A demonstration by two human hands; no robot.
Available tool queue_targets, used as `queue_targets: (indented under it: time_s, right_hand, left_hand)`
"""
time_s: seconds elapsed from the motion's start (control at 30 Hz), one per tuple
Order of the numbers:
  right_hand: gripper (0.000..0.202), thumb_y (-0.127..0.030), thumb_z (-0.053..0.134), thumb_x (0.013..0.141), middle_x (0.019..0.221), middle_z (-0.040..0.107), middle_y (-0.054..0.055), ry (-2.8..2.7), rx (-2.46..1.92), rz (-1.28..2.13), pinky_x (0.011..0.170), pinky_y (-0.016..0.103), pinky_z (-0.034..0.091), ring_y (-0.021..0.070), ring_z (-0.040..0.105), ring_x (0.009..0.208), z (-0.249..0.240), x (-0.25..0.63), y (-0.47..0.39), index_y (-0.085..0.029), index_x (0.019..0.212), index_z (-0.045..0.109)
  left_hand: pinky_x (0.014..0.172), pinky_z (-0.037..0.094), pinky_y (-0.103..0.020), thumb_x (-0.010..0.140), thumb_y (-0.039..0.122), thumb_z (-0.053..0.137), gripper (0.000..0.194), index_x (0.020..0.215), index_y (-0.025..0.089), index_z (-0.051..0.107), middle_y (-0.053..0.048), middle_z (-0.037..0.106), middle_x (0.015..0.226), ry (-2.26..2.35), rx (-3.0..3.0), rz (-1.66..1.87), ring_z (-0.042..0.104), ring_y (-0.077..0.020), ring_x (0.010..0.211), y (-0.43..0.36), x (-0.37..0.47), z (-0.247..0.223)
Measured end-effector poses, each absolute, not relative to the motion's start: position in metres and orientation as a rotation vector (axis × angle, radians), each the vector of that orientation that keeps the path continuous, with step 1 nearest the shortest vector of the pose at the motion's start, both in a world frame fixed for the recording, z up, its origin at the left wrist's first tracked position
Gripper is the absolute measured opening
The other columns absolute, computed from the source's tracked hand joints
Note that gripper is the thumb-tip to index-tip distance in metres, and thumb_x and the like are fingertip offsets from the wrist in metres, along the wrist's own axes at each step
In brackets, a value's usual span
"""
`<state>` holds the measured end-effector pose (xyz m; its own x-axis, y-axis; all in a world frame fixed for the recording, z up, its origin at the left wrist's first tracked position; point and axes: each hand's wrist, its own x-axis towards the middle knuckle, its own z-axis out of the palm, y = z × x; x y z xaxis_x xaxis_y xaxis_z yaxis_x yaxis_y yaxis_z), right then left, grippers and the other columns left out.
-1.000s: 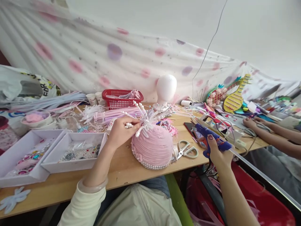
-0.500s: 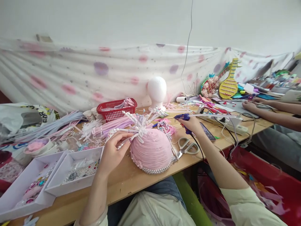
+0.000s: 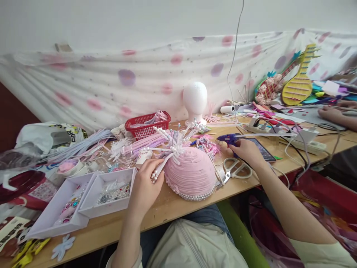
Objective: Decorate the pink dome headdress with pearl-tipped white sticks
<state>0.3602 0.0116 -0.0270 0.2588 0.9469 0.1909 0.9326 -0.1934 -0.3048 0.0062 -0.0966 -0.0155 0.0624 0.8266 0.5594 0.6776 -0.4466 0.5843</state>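
Observation:
A pink, string-wrapped dome (image 3: pixel 189 173) with a pearl-beaded rim sits on the table before me. On its upper left lies a white pipe-cleaner flower (image 3: pixel 177 149), with beaded sprays fanning out. My left hand (image 3: pixel 146 182) is closed on a white pipe-cleaner strand (image 3: pixel 160 169) with pearls, left of the dome. At the dome's right, my right hand (image 3: pixel 248 152) grips a dark blue glue gun (image 3: pixel 230 140), nozzle facing left. Open-handled scissors (image 3: pixel 237 169) lie below that hand. A phone (image 3: pixel 260 149) rests flat behind it.
White trays (image 3: pixel 64 204) of beads and gems stand at left. Behind are a red basket (image 3: pixel 147 124) and a white foam head (image 3: pixel 195 100). Power strips (image 3: pixel 290 139) and cables spread rightward. Another person's hand (image 3: pixel 331 113) is at far right. A yellow lute-shaped craft (image 3: pixel 298 85) leans there.
The view has swung left, so everything sits further right in the picture. My left fingers are more curled round the strand. My right hand still holds the glue gun, slightly lower.

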Motion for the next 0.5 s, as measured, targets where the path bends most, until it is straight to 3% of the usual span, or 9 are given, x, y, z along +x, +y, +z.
queue_targets:
  time_s: [0.1, 0.27, 0.5]
  right_hand:
    - [0.04, -0.044, 0.051, 0.088, 0.089, 0.073, 0.02, -1.712, -2.274, -0.09, 0.061, 0.033, 0.04, 0.0316, 0.068, 0.083, -0.022, 0.356, -0.009, -0.011, 0.086, 0.072]
    - [0.038, -0.053, 0.057, 0.084, 0.079, 0.071, 0.016, -1.648, -2.295, 0.046, 0.056, 0.034, 0.037, 0.0301, 0.065, 0.071, -0.013, 0.358, -0.059, -0.019, 0.077, 0.072]
    - [0.029, -0.047, 0.056, 0.086, 0.073, 0.07, 0.007, -1.711, -2.043, 0.087, 0.055, 0.03, 0.036, 0.0249, 0.064, 0.068, -0.019, 0.342, -0.078, -0.022, 0.079, 0.071]
  left_hand:
    - [0.093, 0.051, -0.039, 0.086, 0.021, 0.053, 0.025, 0.107, 0.022, 0.067, -0.007, 0.07, 0.111, 1.605, 2.044, 1.361, 0.065, -0.0232, 0.103, -0.098, 0.008, -0.013]
    - [0.065, 0.057, -0.03, 0.084, 0.03, 0.059, 0.025, 0.106, 0.022, 0.068, -0.005, 0.074, 0.092, 1.558, 1.71, 1.397, 0.068, -0.0171, 0.066, -0.095, 0.008, -0.009]
    - [0.058, 0.056, -0.026, 0.078, 0.039, 0.066, 0.023, 0.085, 0.016, 0.067, -0.004, 0.073, 0.081, 1.436, 1.518, 1.584, 0.065, -0.0143, 0.061, -0.081, 0.019, -0.006]
